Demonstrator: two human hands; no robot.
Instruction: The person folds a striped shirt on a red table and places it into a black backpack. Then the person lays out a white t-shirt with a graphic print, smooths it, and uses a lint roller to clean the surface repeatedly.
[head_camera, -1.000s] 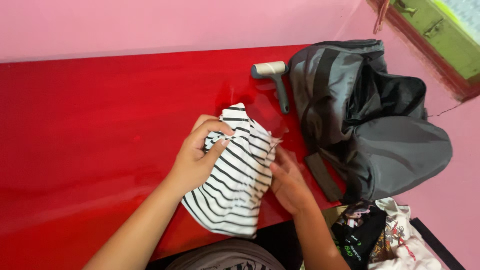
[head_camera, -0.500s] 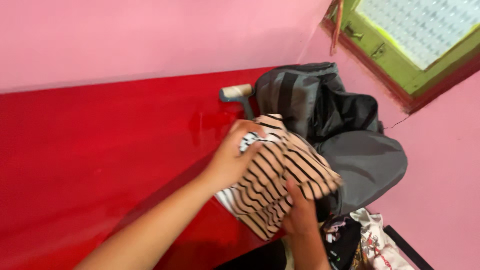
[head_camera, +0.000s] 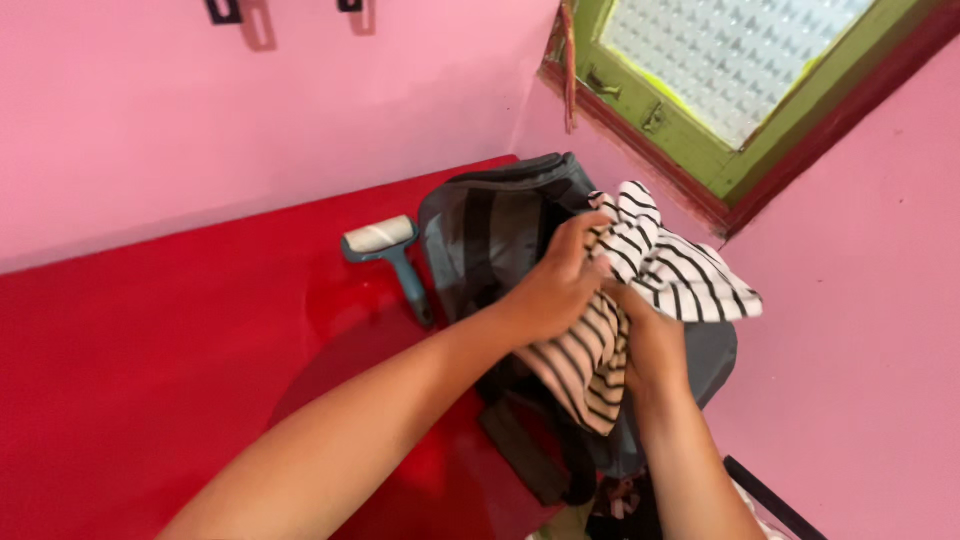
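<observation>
Your left hand (head_camera: 555, 290) and right hand (head_camera: 655, 345) both clench the striped garment (head_camera: 650, 270) above the grey bag (head_camera: 480, 240) at the red table's (head_camera: 150, 340) far right corner.

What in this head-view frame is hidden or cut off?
- Grey bag opening: covered by both hands and the striped garment.
- Right hand fingers: buried under the cloth.
- Left hand fingertips: tucked into the folds.
- Clothes at the bottom edge: cut off.
</observation>
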